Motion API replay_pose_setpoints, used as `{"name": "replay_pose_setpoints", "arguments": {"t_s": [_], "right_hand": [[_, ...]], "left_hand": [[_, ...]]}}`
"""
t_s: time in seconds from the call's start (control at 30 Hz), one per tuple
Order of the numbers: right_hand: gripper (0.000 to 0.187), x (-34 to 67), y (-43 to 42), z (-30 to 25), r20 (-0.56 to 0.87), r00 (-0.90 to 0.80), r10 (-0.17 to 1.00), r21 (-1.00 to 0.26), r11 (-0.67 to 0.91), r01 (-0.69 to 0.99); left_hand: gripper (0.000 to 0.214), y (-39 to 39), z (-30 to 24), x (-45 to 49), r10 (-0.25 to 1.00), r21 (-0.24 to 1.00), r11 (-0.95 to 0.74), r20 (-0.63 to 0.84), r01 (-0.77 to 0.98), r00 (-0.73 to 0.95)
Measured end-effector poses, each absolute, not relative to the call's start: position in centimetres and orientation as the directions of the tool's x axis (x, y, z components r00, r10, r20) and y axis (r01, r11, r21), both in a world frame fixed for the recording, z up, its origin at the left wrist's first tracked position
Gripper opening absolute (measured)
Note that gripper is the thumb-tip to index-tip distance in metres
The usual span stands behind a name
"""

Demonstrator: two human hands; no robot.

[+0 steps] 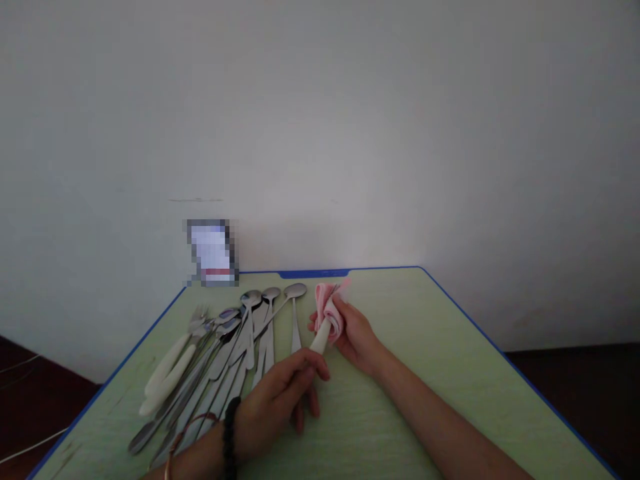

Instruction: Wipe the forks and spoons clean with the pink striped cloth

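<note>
a person's bare right hand point(356, 337) pinches a folded pale-pink cloth point(323, 300) around a slim white-handled utensil point(321, 337) above a pale-green, blue-edged table point(450, 353). the utensil slants between the two hands: its upper part sits inside the cloth, against the right hand's fingers, and its handle slopes down to the left hand point(295, 383), whose bent fingers close on the near end. the utensil's far end is mostly covered, so its kind cannot be told. a black beaded bracelet point(230, 433) circles the left wrist. just beyond the left hand, a shiny silver metal spoon point(295, 290) lies at the edge of a heap of long silver metal cutlery point(250, 333), with white-handled metal forks point(167, 367) at its left side.
</note>
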State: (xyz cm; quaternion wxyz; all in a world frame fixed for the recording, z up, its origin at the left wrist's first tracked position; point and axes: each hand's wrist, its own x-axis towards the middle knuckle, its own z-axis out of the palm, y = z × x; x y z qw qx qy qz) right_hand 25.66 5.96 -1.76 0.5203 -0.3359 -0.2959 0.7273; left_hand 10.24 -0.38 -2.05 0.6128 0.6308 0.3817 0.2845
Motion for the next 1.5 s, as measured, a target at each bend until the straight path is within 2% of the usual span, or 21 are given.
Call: {"name": "replay_pose_setpoints", "arguments": {"t_s": [0.13, 0.27, 0.43, 0.67, 0.73, 0.93, 1.07, 1.23, 1.5], "right_hand": [[0.027, 25.8, 6.2, -1.8, -0.164, -0.22, 0.962, -0.728, -0.269, -0.631], [0.023, 25.8, 6.0, -1.6, -0.167, -0.262, 0.95, -0.739, -0.297, -0.605], [0.022, 25.8, 5.8, -1.5, -0.187, -0.301, 0.935, -0.746, -0.335, -0.576], [0.019, 25.6, 6.6, -2.4, -0.168, -0.093, 0.981, -0.67, -0.183, -0.719], [0.021, 25.7, 6.5, -2.4, -0.158, -0.086, 0.984, -0.687, -0.172, -0.706], [0.024, 25.5, 5.8, -2.2, -0.075, -0.221, 0.972, -0.794, -0.192, -0.576], [0.024, 25.4, 5.9, -2.1, -0.135, -0.2, 0.97, -0.73, -0.234, -0.642], [0.022, 25.5, 6.3, -1.7, -0.203, -0.181, 0.962, -0.618, -0.269, -0.739], [0.01, 25.9, 6.4, -2.1, -0.22, -0.175, 0.96, -0.67, -0.279, -0.688]], "left_hand": [[0.034, -0.3, -1.8, 10.4, 0.861, 0.993, 0.089, -0.116, 0.078, 0.496], [0.034, -0.3, -1.5, 10.6, 0.865, 0.995, 0.098, -0.091, 0.012, 0.493], [0.033, -0.3, -1.6, 10.6, 0.854, 0.995, 0.099, -0.09, 0.01, 0.512], [0.036, -0.4, -2.3, 10.6, 0.889, 0.99, 0.119, -0.075, -0.07, 0.451], [0.039, -0.5, -2.0, 10.6, 0.895, 0.99, 0.12, -0.076, -0.072, 0.439], [0.045, -0.1, -1.1, 10.5, 0.907, 0.977, 0.19, -0.137, -0.096, 0.399], [0.046, -0.1, -1.8, 10.5, 0.929, 0.989, 0.141, -0.113, -0.053, 0.353], [0.046, -0.7, -1.9, 10.7, 0.934, 0.986, 0.166, -0.148, -0.028, 0.326], [0.05, -0.5, -1.8, 10.5, 0.94, 0.991, 0.133, -0.128, 0.007, 0.317]]}}
